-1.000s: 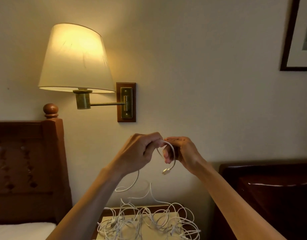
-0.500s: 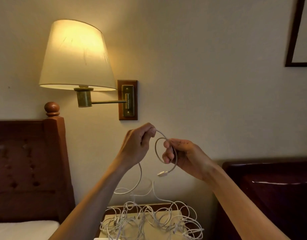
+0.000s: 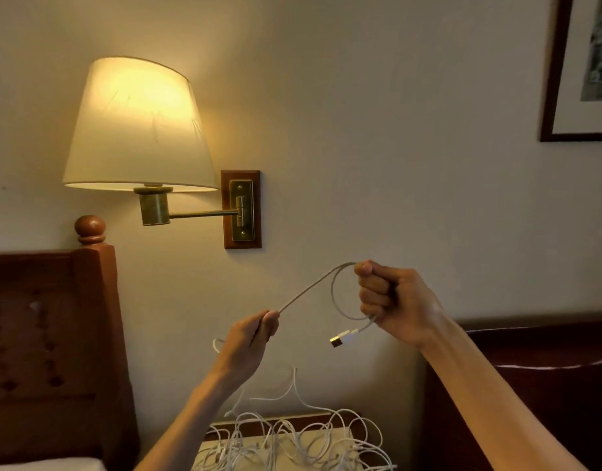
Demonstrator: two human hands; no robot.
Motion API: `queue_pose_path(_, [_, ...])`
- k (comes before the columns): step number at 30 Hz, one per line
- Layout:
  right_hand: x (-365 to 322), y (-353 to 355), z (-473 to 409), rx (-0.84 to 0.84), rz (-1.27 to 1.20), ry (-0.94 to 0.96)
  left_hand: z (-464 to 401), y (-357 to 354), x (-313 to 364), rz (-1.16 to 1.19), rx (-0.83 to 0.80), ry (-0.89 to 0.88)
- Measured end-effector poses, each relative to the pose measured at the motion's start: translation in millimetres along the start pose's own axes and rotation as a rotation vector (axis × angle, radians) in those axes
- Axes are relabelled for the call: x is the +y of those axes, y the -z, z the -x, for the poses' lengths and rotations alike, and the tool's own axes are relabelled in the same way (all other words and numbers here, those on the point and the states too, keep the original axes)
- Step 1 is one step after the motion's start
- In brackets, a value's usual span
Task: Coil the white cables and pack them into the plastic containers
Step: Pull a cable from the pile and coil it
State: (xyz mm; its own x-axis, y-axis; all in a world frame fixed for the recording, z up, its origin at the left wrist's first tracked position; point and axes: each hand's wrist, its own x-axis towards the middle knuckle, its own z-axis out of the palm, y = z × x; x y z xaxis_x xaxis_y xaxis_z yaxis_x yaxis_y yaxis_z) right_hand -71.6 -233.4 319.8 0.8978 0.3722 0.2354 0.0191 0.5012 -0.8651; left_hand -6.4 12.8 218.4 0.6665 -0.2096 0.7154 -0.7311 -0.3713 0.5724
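Observation:
I hold one white cable point(image 3: 313, 287) up in front of the wall. My right hand point(image 3: 391, 300) is a fist around a small loop of it, and the USB plug point(image 3: 340, 338) hangs out below the fist to the left. My left hand point(image 3: 252, 341), lower and to the left, pinches the cable's straight run, which slants up to the right hand. The rest of that cable drops behind the left wrist toward a tangled pile of white cables point(image 3: 292, 443) at the bottom centre. No plastic containers are in view.
The pile lies on a pale sheet on a small wooden nightstand point(image 3: 292, 421). A lit wall lamp point(image 3: 136, 127) hangs above left on a brass arm. A wooden headboard point(image 3: 55, 334) stands at left, dark furniture point(image 3: 537, 362) at right, a framed picture point(image 3: 581, 66) top right.
My hands, close together a second ago, have moved apart. The left hand slid down and left along the cable, drawing it straight. The right hand shut into a fist around the loop.

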Motion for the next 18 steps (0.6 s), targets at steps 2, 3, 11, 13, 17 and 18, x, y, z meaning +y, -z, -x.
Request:
queue_pose_path(2, [-3, 4, -3, 0.02, 0.033, -0.007, 8, 2, -10, -0.062, -0.024, -0.026])
queue_pose_path(3, [-4, 6, -4, 0.034, 0.014, -0.003, 10, 4, -13, -0.094, -0.035, -0.039])
queue_pose_path(11, [-3, 9, -16, 0.078, 0.126, 0.056, 15, 15, 6, -0.353, -0.186, -0.109])
queue_pose_path(13, [8, 1, -20, 0.091, 0.286, 0.104, 6, 11, 35, -0.45, -0.377, -0.157])
queue_pose_path(17, [28, -11, -25, 0.111, 0.501, 0.181, -9, 9, 79, -0.477, -0.448, -0.34])
queue_pose_path(18, [31, -13, -25, 0.106, 0.531, 0.186, -11, 10, 84, -0.466, -0.417, -0.365])
